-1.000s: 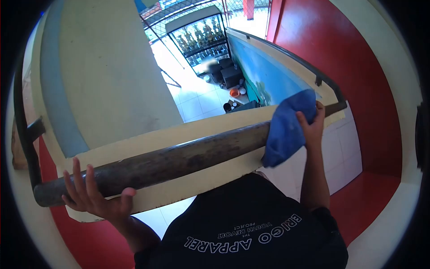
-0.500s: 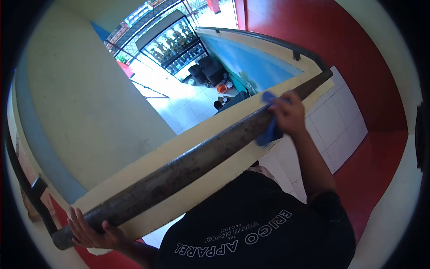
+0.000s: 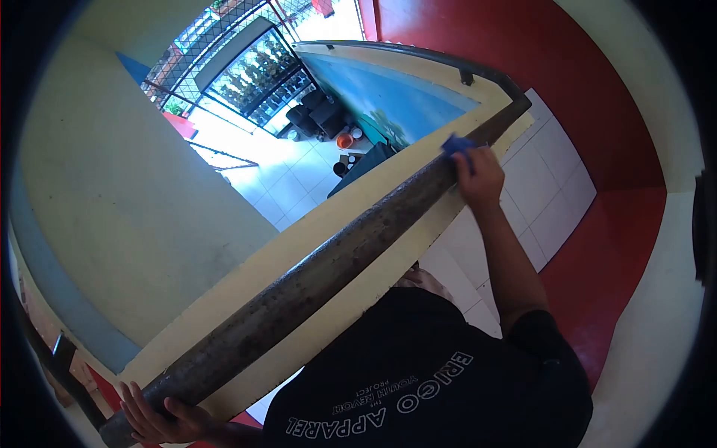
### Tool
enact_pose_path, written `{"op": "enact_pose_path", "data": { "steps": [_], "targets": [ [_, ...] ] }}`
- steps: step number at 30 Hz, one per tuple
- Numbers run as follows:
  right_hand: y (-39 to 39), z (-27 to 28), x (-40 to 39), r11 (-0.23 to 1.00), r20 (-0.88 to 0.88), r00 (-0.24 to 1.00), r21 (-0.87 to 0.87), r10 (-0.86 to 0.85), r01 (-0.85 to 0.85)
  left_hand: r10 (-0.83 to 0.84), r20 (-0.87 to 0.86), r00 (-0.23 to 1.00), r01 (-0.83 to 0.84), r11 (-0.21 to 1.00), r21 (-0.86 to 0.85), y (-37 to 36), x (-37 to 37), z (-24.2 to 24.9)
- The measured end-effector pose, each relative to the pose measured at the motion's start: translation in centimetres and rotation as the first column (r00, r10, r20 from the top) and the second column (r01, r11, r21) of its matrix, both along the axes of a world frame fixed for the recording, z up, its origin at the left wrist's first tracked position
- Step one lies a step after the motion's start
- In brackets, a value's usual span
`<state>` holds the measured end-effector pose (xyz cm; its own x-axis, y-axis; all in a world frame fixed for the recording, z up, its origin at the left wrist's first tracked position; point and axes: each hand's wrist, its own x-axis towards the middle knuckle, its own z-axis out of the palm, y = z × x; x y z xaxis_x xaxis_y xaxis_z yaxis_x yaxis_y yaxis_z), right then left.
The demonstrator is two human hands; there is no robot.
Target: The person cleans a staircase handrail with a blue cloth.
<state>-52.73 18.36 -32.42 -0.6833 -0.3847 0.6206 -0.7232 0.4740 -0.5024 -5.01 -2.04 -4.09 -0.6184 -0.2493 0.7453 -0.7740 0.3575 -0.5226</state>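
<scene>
A thick dark metal handrail (image 3: 314,272) with a worn, blotchy surface runs diagonally along the top of a cream wall. At its lower left, my left hand (image 3: 160,420) rests across the rail, fingers stretched out and spread, thumb apart. Farther up, my right hand (image 3: 484,179) is closed on a blue cloth (image 3: 457,145) and presses it to the rail's upper side. Part of the cloth is hidden by the fingers and slightly blurred.
Beyond the wall, a tiled floor (image 3: 287,175) lies lower down, with an orange bucket (image 3: 344,140), dark chairs (image 3: 317,116) and a plant shelf (image 3: 258,75). To the right are a landing (image 3: 541,179) and a red wall (image 3: 597,127). The rail bends at its far corner (image 3: 519,101).
The blue cloth looks more bunched up in my right hand, still on the rail. My left hand stays on the rail's lower end. The whole view has shifted slightly.
</scene>
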Motion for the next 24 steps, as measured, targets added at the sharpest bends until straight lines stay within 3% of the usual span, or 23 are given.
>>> {"op": "enact_pose_path", "data": {
  "steps": [2,3,5,6,8,11,12,15,16,17,18,19,21,22,23,24],
  "targets": [
    [1.5,-4.2,-3.5,0.977,0.149,0.966,0.001,-0.21,0.212,-0.019,0.006,1.0,0.019,1.0,0.004,-0.6,0.8,0.0],
    [2.6,-5.5,-5.2,0.963,0.426,0.88,-0.062,-0.212,0.262,-0.028,0.011,1.0,0.028,1.0,0.013,-0.7,1.2,-0.1],
    [3.9,-5.8,-7.5,0.902,0.846,0.523,-0.138,-0.108,0.41,-0.014,0.012,1.0,0.013,1.0,0.024,-0.5,1.1,0.0],
    [4.4,-5.5,-7.4,0.809,0.905,0.422,-0.282,0.046,0.516,-0.01,0.011,1.0,0.01,1.0,0.024,-0.5,1.0,0.1],
    [4.6,-1.6,-6.2,0.514,0.876,0.266,-0.457,0.403,0.726,0.005,0.018,1.0,-0.005,1.0,0.016,-0.6,1.2,0.0],
    [6.1,3.7,-3.0,0.42,0.629,0.298,-0.733,0.718,0.535,0.004,0.014,1.0,-0.004,0.999,0.032,-0.5,1.0,0.1],
    [6.4,5.0,-1.8,0.405,0.601,0.262,-0.743,0.755,0.533,0.0,0.005,1.0,0.0,0.999,0.042,-0.4,0.8,0.1],
    [5.7,1.4,2.3,0.485,0.696,0.151,-0.622,0.702,0.614,0.022,0.01,1.0,-0.023,0.998,0.055,-0.1,0.8,0.0],
    [5.1,-1.2,4.0,0.59,0.772,0.097,-0.553,0.628,0.589,0.036,0.012,0.999,-0.036,0.998,0.056,0.0,1.0,0.0],
    [4.3,-3.1,6.1,0.684,0.841,0.046,-0.47,0.54,0.558,0.049,0.017,0.999,-0.05,0.997,0.058,0.0,1.1,0.0],
    [3.3,-3.4,8.5,0.837,0.941,0.03,-0.313,0.336,0.448,0.062,0.024,0.998,-0.064,0.996,0.061,0.0,1.2,-0.1],
    [2.4,-2.2,11.0,0.967,0.978,0.183,-0.139,0.1,0.213,0.059,0.014,0.998,-0.06,0.996,0.068,0.0,1.2,-0.2],
    [1.8,-1.6,16.4,0.952,0.826,0.479,-0.215,0.296,-0.218,0.045,0.004,0.999,-0.045,0.996,0.083,0.0,1.3,-0.2],
    [1.4,2.2,17.4,0.857,0.63,0.643,-0.07,0.435,-0.511,0.054,0.015,0.998,-0.055,0.995,0.08,0.0,1.3,-0.2],
    [1.4,5.6,17.6,0.693,0.4,0.689,0.162,0.605,-0.702,0.062,0.025,0.998,-0.064,0.995,0.079,0.1,1.3,-0.2],
    [1.5,5.1,17.3,0.678,0.371,0.677,0.15,0.636,-0.719,0.072,0.033,0.997,-0.074,0.995,0.074,0.2,1.2,-0.3]
  ]
}}
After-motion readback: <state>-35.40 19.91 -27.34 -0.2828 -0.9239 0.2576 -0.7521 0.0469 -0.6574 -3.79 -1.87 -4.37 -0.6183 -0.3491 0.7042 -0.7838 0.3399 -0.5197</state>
